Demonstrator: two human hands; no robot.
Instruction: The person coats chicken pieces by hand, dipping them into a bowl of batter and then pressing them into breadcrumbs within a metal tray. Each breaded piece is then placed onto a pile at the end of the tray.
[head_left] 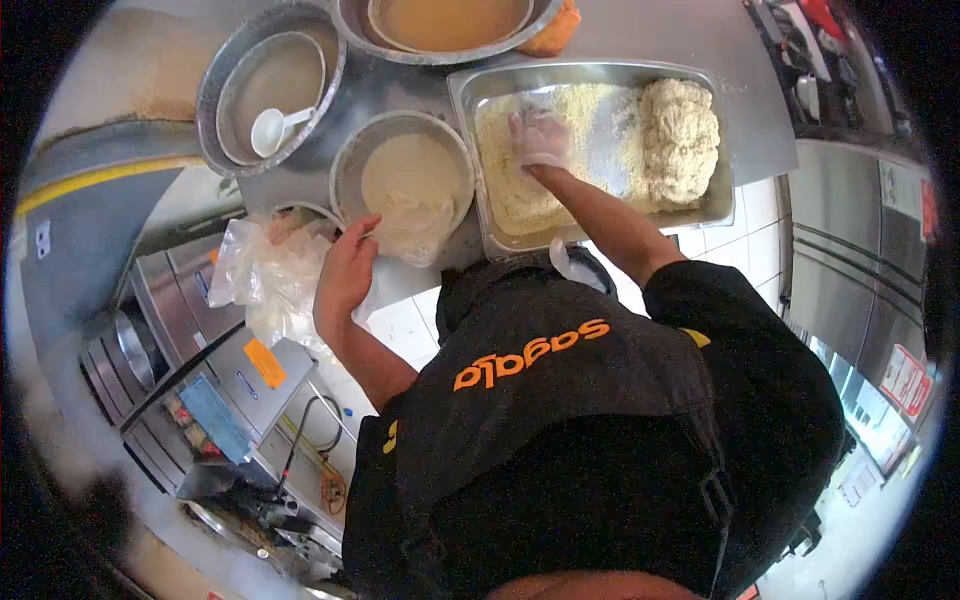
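My right hand (541, 138), in a loose clear plastic glove, lies over pale yellow crumbs (520, 205) in a rectangular metal tray (462, 110). Its fingers look spread and slightly blurred. A large crumb-coated mound (683, 140) fills the tray's right end. Bare and with fingers stretched out, my left hand (350, 265) is at the near rim of a round metal bowl (345, 180) of pale contents. Clear plastic (418, 228) hangs over this bowl's near side. More crumpled clear bags (275, 275) lie left of my left hand.
At the back left, a white scoop (280, 128) rests in a nested metal bowl (215, 95). Behind the tray stands a wide basin (400, 48) with brownish liquid, beside an orange cloth (552, 30). The metal table (765, 140) ends just in front of my body.
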